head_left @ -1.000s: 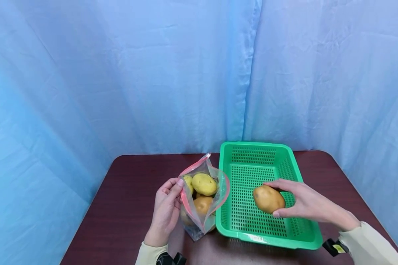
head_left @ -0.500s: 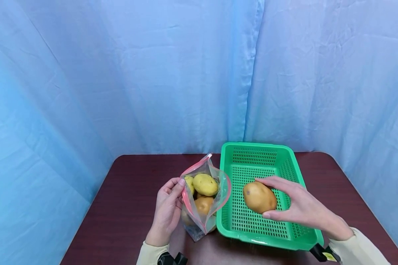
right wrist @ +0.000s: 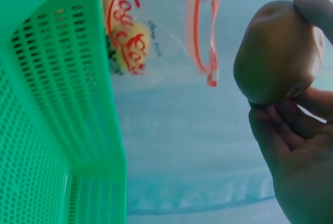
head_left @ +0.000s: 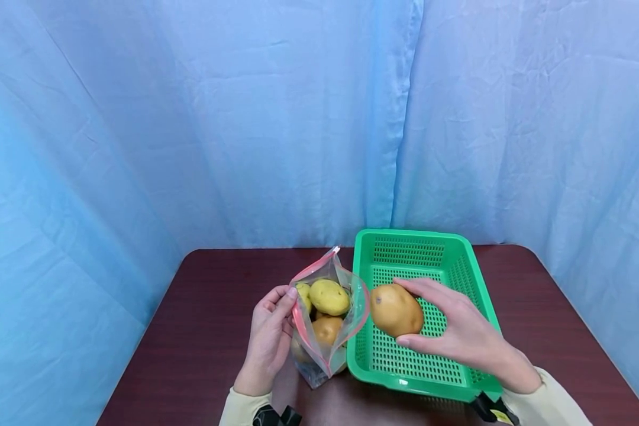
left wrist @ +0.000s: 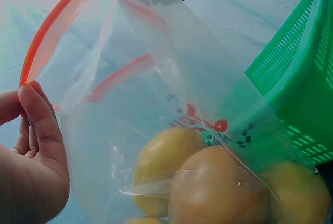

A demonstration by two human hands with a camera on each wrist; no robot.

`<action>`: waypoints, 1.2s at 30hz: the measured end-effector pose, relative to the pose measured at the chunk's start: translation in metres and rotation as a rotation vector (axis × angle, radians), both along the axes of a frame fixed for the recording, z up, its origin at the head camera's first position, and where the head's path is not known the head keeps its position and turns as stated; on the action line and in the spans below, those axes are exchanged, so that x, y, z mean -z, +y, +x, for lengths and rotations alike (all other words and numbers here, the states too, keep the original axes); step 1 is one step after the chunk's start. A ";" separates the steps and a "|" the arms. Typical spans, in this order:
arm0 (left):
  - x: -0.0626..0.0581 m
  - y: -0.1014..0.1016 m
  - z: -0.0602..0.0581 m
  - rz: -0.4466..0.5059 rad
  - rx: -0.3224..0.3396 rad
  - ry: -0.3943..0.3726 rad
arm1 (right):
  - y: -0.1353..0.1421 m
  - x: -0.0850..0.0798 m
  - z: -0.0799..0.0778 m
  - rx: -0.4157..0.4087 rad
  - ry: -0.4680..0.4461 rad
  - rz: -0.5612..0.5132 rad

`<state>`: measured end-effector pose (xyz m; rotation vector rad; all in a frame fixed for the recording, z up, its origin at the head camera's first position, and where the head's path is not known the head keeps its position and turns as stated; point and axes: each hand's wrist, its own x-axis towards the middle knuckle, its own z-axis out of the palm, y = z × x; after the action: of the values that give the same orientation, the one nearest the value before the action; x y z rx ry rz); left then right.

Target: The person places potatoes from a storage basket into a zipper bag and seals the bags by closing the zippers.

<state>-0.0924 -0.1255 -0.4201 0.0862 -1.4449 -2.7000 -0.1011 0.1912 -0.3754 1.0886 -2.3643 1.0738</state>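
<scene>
My left hand (head_left: 268, 340) pinches the pink rim of a clear zip bag (left wrist: 119, 130), which stands with its mouth spread apart. Inside it are several potatoes, among them a yellow potato (head_left: 329, 297) near the top and a browner potato (head_left: 327, 330) below. My right hand (head_left: 460, 331) grips a brown potato (head_left: 396, 310) between thumb and fingers, above the left side of a green basket (head_left: 426, 388). In the head view this potato lies just right of the bag's rim. The right wrist view shows the held potato (right wrist: 278, 52) higher than the basket's rim.
The green basket stands right beside the bag on a dark brown table (head_left: 207, 319). Blue curtains (head_left: 277, 130) hang behind the table and at both sides. Part of the basket's floor is hidden by my right hand.
My right hand has carried the brown potato leftward across the basket, up to the bag's rim. My left hand and the bag have stayed nearly still.
</scene>
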 end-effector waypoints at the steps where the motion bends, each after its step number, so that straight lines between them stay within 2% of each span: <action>1: 0.000 0.000 0.000 0.000 -0.001 0.000 | -0.002 0.000 0.001 0.006 0.001 -0.006; 10: 0.000 0.000 0.000 -0.003 0.003 0.005 | -0.027 -0.003 0.005 0.106 -0.046 -0.042; 22: 0.001 0.000 0.000 0.001 0.008 0.012 | -0.057 -0.001 0.006 0.093 -0.101 -0.109; 28: 0.000 0.000 0.001 0.005 0.007 0.003 | -0.073 -0.001 0.007 0.076 -0.130 -0.103; 36: -0.001 0.000 0.001 -0.007 0.005 -0.009 | -0.088 0.007 0.005 0.093 -0.030 -0.055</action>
<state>-0.0910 -0.1251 -0.4195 0.0946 -1.4582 -2.7020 -0.0963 0.1036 -0.3824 0.9404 -2.3685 1.1233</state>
